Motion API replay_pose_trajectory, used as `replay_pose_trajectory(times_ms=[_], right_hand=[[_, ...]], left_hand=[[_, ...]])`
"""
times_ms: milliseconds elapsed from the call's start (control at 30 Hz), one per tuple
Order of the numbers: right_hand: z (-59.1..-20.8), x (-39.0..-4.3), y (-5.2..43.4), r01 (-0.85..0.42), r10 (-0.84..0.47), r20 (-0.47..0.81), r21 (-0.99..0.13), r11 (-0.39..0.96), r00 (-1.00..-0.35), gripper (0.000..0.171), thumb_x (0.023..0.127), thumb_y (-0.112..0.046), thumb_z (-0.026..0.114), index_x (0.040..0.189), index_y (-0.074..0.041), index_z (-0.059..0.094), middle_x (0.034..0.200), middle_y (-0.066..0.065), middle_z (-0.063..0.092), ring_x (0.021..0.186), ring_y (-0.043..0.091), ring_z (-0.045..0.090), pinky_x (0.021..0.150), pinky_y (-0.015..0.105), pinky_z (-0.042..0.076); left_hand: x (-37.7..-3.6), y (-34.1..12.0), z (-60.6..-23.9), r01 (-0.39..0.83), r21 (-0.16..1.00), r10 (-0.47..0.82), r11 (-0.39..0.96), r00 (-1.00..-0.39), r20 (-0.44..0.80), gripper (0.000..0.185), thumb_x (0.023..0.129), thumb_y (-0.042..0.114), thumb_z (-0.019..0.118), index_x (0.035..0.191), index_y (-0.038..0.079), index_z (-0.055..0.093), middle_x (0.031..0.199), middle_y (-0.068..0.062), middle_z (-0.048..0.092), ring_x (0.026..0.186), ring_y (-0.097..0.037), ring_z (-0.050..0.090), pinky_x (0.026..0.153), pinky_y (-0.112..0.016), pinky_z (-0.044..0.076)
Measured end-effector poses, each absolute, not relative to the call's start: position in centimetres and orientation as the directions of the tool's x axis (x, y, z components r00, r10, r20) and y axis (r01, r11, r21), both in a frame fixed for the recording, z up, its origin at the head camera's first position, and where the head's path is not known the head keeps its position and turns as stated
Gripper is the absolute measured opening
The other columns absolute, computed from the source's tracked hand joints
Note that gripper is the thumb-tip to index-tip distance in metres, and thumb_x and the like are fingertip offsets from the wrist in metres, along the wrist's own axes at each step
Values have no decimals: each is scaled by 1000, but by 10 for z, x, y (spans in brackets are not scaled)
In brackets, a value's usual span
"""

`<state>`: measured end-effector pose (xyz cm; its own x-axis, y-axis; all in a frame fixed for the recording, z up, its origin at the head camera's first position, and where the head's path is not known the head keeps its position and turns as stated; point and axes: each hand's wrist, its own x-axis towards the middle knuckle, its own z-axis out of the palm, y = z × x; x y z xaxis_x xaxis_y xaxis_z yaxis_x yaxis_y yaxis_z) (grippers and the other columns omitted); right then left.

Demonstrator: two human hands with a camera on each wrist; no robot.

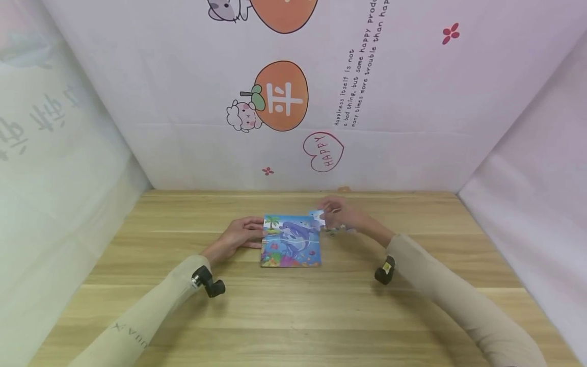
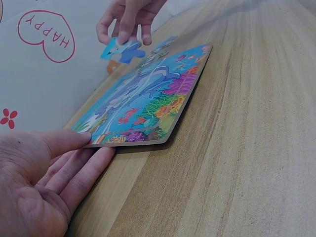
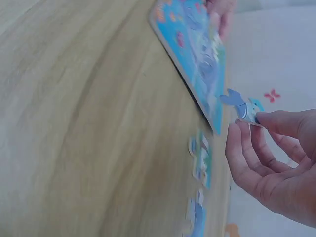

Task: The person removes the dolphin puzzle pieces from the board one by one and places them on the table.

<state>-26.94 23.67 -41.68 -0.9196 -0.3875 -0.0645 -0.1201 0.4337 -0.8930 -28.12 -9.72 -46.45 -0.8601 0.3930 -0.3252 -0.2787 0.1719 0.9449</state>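
Head view: puzzle board (image 1: 291,240) on a wooden surface (image 1: 293,316) enclosed by printed white walls (image 1: 183,102); left wrist view: left hand (image 2: 44,182), fingers (image 2: 86,170) straight, touching the board's edge; right wrist view: right hand (image 3: 276,168) fingers (image 3: 237,148) pinching a loose puzzle piece (image 3: 242,106) above the surface.

I see a colourful dolphin picture puzzle board (image 1: 291,240) lying flat on the light wooden table (image 1: 293,316); my left hand (image 1: 238,235) rests against its left edge; my right hand (image 1: 341,216) pinches a small blue puzzle piece (image 1: 317,217) by its top right corner.
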Motion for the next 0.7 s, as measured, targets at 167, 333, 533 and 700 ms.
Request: replay_pose_trajectory(times_ms=[167,333,533,700], right_hand=[[-412,-271,266,-57,-343,-90,-917,394,-935,36,95,-4,60,127,9,50,116,28,59,92,29,68,88,50,61],[-411,-272,309,1,-268,-110,-926,377,-957,35,94,0,59,126,12,49,103,15,65,84,15,69,87,44,63],[-406,-261,356,28,-230,-145,-894,447,-962,40,96,-1,56,130,15,44,108,23,66,86,20,71,88,43,62],[-405,-256,369,29,-229,-176,-848,529,-957,41,95,-4,58,130,15,47,112,31,65,88,22,70,87,42,63]], left_hand=[[-281,-97,-464,-279,944,391,177,-860,-327,52,92,6,67,140,7,48,127,-16,58,102,-19,68,86,-36,63],[-283,-95,-464,-278,945,384,172,-864,-324,51,91,6,68,139,8,50,127,-16,58,100,-19,69,84,-36,64],[-283,-91,-465,-273,947,406,170,-856,-320,53,90,7,69,139,8,49,128,-17,58,99,-19,69,86,-37,63],[-281,-95,-465,-276,944,375,183,-868,-326,51,91,6,68,138,8,50,127,-18,59,100,-20,69,84,-36,64]])
